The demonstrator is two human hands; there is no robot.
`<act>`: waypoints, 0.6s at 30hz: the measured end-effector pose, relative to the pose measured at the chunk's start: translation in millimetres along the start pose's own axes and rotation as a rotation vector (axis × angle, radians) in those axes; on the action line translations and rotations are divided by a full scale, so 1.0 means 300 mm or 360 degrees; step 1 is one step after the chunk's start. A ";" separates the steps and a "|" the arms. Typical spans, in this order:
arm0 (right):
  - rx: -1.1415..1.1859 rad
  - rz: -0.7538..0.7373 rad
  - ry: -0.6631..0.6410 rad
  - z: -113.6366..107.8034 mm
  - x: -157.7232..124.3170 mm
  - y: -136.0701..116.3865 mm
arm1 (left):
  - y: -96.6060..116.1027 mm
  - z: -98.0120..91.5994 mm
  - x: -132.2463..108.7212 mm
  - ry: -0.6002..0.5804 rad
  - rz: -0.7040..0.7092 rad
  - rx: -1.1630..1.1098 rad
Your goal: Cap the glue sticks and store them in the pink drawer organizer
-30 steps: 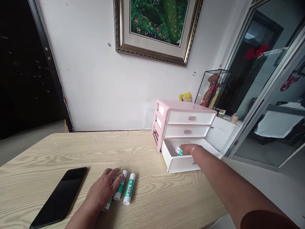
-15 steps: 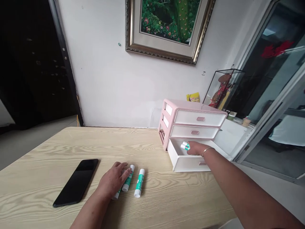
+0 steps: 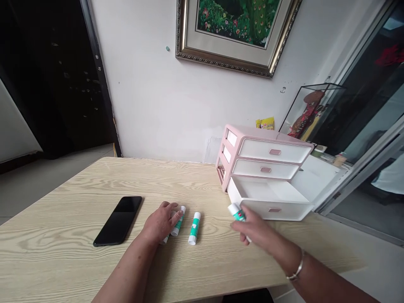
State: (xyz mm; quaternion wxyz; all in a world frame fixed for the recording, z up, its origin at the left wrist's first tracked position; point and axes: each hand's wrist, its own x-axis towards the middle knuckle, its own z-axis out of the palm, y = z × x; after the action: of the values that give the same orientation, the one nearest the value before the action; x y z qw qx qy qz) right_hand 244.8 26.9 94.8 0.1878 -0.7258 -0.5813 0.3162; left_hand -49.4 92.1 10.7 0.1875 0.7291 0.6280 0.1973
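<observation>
My left hand [image 3: 160,222] rests on the table, curled over two white-and-green glue sticks. One glue stick [image 3: 179,222] lies under its thumb, and another [image 3: 164,240] is mostly covered by the palm. Just right of them, a third glue stick [image 3: 195,228] lies by itself. My right hand [image 3: 252,225], a little blurred, is closed around a glue stick [image 3: 237,212] whose white end points up and left. It is held above the table, before the front left corner of the pulled-out bottom drawer [image 3: 273,209].
A pink-and-white drawer unit [image 3: 252,132] stands at the back right, its upper two drawers closed. The black phone [image 3: 118,221] lies left of my left hand. Behind the unit are a yellow packet [image 3: 265,123] and a glass case [image 3: 311,109]. The wall [image 3: 158,113] borders the table's back edge.
My right hand has come out of the open drawer, toward me and to the left, carrying the glue stick. My left hand stays on its glue sticks. The view has shifted slightly.
</observation>
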 end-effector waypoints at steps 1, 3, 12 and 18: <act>0.0061 0.0104 -0.0120 0.048 -0.004 -0.005 | -0.003 0.005 0.000 0.0006 0.0004 0.0000; 0.0085 0.0269 -0.0284 0.121 0.011 -0.010 | -0.008 0.012 0.001 0.0015 0.0004 0.0002; -0.0561 0.0108 -0.0329 0.204 0.126 -0.068 | 0.011 -0.007 -0.009 -0.0021 0.0046 0.0048; -0.0868 -0.0282 -0.0137 0.244 0.102 -0.158 | 0.016 -0.004 -0.015 -0.0037 0.0053 0.0040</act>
State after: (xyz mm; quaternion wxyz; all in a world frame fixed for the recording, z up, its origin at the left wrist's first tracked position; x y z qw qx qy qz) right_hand 164.7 61.3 64.5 -0.0121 -0.6818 -0.7135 0.1611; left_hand -46.7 86.9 14.1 0.1822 0.7440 0.6160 0.1840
